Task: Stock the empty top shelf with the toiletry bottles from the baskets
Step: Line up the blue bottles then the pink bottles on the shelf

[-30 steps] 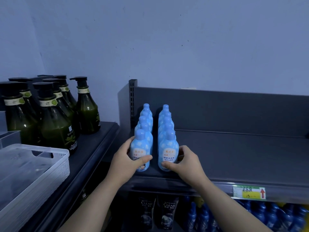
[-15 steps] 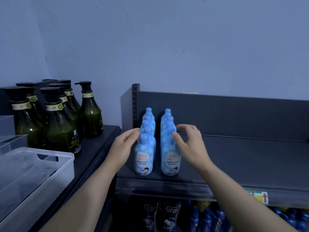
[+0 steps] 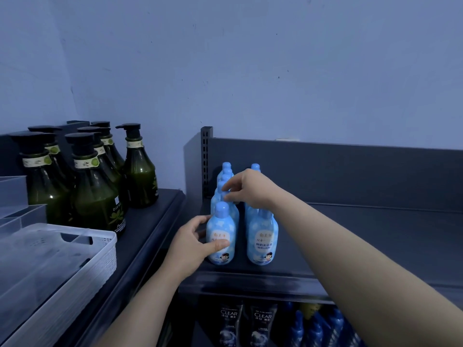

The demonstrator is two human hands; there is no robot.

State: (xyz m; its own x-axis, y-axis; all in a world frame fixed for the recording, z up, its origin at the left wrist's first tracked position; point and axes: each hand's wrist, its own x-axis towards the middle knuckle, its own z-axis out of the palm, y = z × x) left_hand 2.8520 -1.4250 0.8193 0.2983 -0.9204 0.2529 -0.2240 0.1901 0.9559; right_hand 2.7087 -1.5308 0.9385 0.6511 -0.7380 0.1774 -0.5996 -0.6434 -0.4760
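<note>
Since half a second ago, the left hand [image 3: 193, 244] has been lowered to the front bottle [image 3: 221, 229] of the left row, and the right hand [image 3: 253, 189] has been carried across to that row. From the left, a white basket [image 3: 105, 246] is seen beside green pump bottles [image 3: 95, 191]. The front bottle is gripped, thumb across its label, seemingly to steady it. A cap [image 3: 223, 195] behind it is pinched by curled right fingers, apparently so the row can be straightened. The blue bottles [image 3: 263, 236] are stood in two rows at the left end of the top shelf [image 3: 363, 236].
</note>
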